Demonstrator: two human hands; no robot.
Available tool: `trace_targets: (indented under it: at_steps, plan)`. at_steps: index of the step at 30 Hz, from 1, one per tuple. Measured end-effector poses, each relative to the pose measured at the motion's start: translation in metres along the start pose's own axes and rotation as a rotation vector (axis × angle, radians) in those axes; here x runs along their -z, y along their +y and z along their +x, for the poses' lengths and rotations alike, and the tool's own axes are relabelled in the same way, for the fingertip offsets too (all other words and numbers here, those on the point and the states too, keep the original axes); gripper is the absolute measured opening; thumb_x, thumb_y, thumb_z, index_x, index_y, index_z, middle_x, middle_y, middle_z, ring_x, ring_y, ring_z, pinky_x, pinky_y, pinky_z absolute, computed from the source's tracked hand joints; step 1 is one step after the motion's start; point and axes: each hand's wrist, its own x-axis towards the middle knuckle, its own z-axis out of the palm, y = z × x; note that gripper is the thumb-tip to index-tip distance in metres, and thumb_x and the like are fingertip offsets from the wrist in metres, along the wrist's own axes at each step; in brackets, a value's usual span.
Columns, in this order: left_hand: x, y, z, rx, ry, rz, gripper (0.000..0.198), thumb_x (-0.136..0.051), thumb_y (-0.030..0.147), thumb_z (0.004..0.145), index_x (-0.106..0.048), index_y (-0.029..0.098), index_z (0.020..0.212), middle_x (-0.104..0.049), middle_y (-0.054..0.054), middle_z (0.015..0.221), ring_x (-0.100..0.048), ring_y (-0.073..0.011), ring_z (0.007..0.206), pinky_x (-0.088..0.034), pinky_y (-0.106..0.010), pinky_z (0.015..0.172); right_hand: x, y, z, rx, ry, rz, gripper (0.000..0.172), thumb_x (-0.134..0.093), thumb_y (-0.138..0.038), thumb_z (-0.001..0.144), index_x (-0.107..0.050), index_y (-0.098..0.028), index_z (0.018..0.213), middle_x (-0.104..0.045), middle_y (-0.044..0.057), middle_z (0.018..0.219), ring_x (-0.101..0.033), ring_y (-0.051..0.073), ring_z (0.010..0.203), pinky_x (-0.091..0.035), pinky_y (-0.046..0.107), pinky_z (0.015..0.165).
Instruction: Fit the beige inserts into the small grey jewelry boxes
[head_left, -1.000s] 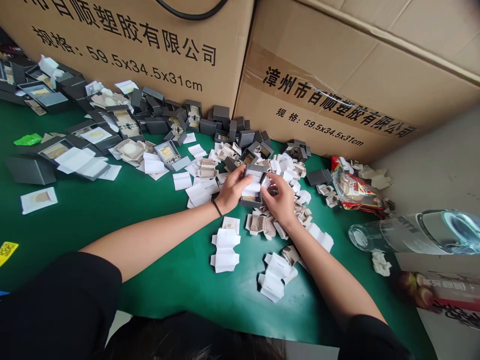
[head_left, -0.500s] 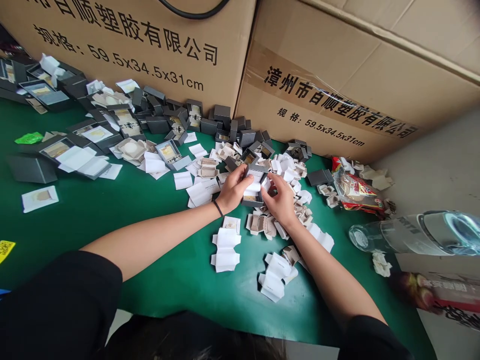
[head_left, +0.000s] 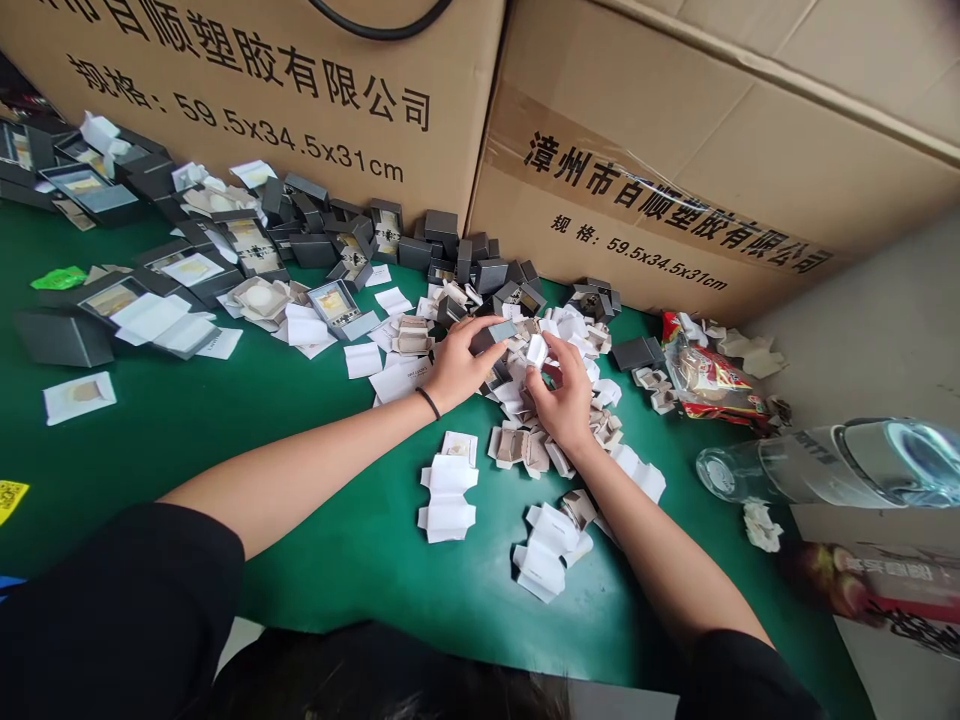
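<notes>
My left hand is closed around a small dark grey box over the heap of folded pieces. Just to its right, my right hand pinches a small white folded card insert between thumb and fingers. Beneath both hands spreads a pile of crumpled white and grey-brown card inserts. Closer to me lie an unfolded white insert and another white insert, flat on the green table.
Many dark boxes line the back, some open. Large cardboard cartons stand behind them. On the right are a red snack packet, a clear bottle and a crumpled tissue. A green wrapper lies far left.
The white insert has come away from the dark box and is now in my right hand. My left hand has turned the box and shifted slightly left.
</notes>
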Motion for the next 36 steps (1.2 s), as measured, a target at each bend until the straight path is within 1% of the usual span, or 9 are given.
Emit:
trace_targets:
  at_steps: [5, 9, 13, 16, 22, 28, 30, 32, 36]
  plan:
    - [-0.001, -0.001, -0.002, -0.032, -0.083, 0.195, 0.039, -0.057, 0.032, 0.078, -0.057, 0.017, 0.114, -0.057, -0.009, 0.109, -0.05, -0.0224, 0.109, -0.038, -0.036, 0.098, 0.0, -0.001, -0.002, 0.005, 0.01, 0.079, 0.041, -0.05, -0.033, 0.085, -0.046, -0.023, 0.124, -0.052, 0.011, 0.119, -0.055, 0.021, 0.104, -0.055, 0.035, 0.079]
    - [-0.001, 0.001, -0.004, -0.06, -0.114, 0.235, 0.032, -0.055, 0.029, 0.079, -0.056, 0.016, 0.109, -0.057, -0.009, 0.108, -0.05, -0.023, 0.109, -0.039, -0.037, 0.097, -0.002, 0.0, -0.003, -0.028, -0.069, 0.126, 0.038, -0.048, -0.035, 0.086, -0.046, -0.021, 0.121, -0.055, 0.011, 0.117, -0.058, 0.019, 0.1, -0.055, 0.034, 0.08]
    - [-0.001, 0.0, -0.004, -0.064, -0.081, 0.232, 0.025, -0.052, 0.024, 0.08, -0.057, 0.017, 0.104, -0.059, -0.009, 0.107, -0.052, -0.0222, 0.108, -0.04, -0.036, 0.097, -0.003, 0.002, -0.003, -0.028, -0.165, 0.149, 0.039, -0.05, -0.039, 0.085, -0.047, -0.022, 0.121, -0.06, 0.008, 0.112, -0.062, 0.018, 0.09, -0.055, 0.033, 0.078]
    - [0.0, -0.001, -0.004, -0.066, -0.045, 0.204, 0.025, -0.052, 0.024, 0.081, -0.06, 0.017, 0.103, -0.062, -0.008, 0.106, -0.056, -0.0209, 0.105, -0.042, -0.034, 0.095, -0.003, 0.003, -0.004, -0.027, -0.204, 0.135, 0.041, -0.05, -0.04, 0.085, -0.046, -0.022, 0.122, -0.06, 0.008, 0.112, -0.062, 0.017, 0.085, -0.055, 0.033, 0.075]
    - [0.001, -0.001, -0.004, -0.095, -0.008, 0.17, 0.029, -0.055, 0.021, 0.078, -0.063, 0.018, 0.106, -0.065, -0.007, 0.111, -0.058, -0.02, 0.107, -0.042, -0.033, 0.098, -0.003, 0.004, -0.004, 0.019, -0.13, 0.07, 0.039, -0.05, -0.038, 0.085, -0.048, -0.021, 0.121, -0.059, 0.009, 0.113, -0.061, 0.019, 0.092, -0.053, 0.037, 0.082]
    - [0.003, -0.001, -0.006, -0.122, -0.044, 0.169, 0.049, -0.048, 0.013, 0.079, -0.05, 0.024, 0.126, -0.058, -0.002, 0.126, -0.055, -0.0174, 0.113, -0.04, -0.031, 0.102, -0.001, -0.002, -0.003, 0.049, -0.11, 0.056, 0.037, -0.044, -0.037, 0.088, -0.047, -0.021, 0.121, -0.058, 0.01, 0.116, -0.059, 0.02, 0.099, -0.053, 0.036, 0.081]
    - [0.003, -0.002, -0.005, -0.147, -0.031, 0.164, 0.048, -0.046, 0.01, 0.078, -0.05, 0.023, 0.124, -0.058, -0.003, 0.125, -0.054, -0.017, 0.114, -0.038, -0.03, 0.103, 0.0, -0.006, -0.002, 0.084, -0.136, 0.055, 0.036, -0.045, -0.036, 0.088, -0.048, -0.021, 0.121, -0.059, 0.009, 0.115, -0.059, 0.02, 0.098, -0.053, 0.036, 0.082]
    - [0.002, -0.003, -0.004, -0.157, -0.018, 0.16, 0.041, -0.045, 0.009, 0.078, -0.054, 0.019, 0.116, -0.06, -0.004, 0.12, -0.054, -0.0166, 0.112, -0.039, -0.029, 0.101, 0.002, -0.007, -0.002, 0.11, -0.169, 0.045, 0.036, -0.045, -0.036, 0.087, -0.049, -0.021, 0.12, -0.059, 0.009, 0.114, -0.059, 0.02, 0.096, -0.052, 0.036, 0.083]
    - [0.002, -0.002, -0.004, -0.145, -0.038, 0.149, 0.032, -0.044, 0.008, 0.077, -0.054, 0.018, 0.105, -0.062, -0.004, 0.109, -0.057, -0.0158, 0.104, -0.042, -0.027, 0.094, 0.001, -0.006, -0.002, 0.102, -0.216, 0.048, 0.037, -0.047, -0.034, 0.087, -0.048, -0.02, 0.121, -0.06, 0.008, 0.112, -0.06, 0.019, 0.093, -0.051, 0.036, 0.084]
